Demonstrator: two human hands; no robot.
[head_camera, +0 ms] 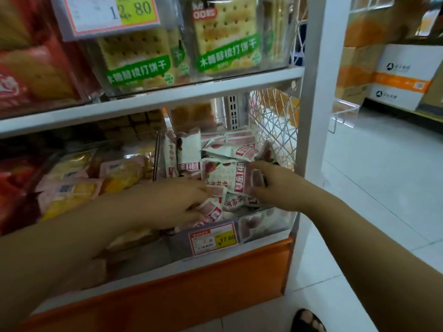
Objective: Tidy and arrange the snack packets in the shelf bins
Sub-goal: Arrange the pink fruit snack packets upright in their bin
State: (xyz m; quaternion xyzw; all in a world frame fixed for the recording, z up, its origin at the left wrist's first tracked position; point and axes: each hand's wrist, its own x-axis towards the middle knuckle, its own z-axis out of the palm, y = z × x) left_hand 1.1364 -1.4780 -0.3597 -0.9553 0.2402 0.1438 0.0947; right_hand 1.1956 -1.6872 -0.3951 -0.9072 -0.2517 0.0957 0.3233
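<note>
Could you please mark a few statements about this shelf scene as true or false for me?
1. The left hand and right hand both reach into the clear bin of red-and-white packets. True.
2. The right hand is empty. False: it pinches an upper packet.
3. Green-labelled cracker packets stand on the shelf above. True.
4. The bin's price tag reads 12.80. False: it reads 17.60; 12.80 is on the upper tag.
5. The left hand rests on the yellow packets. False: it grips a lower packet in the same bin.
</note>
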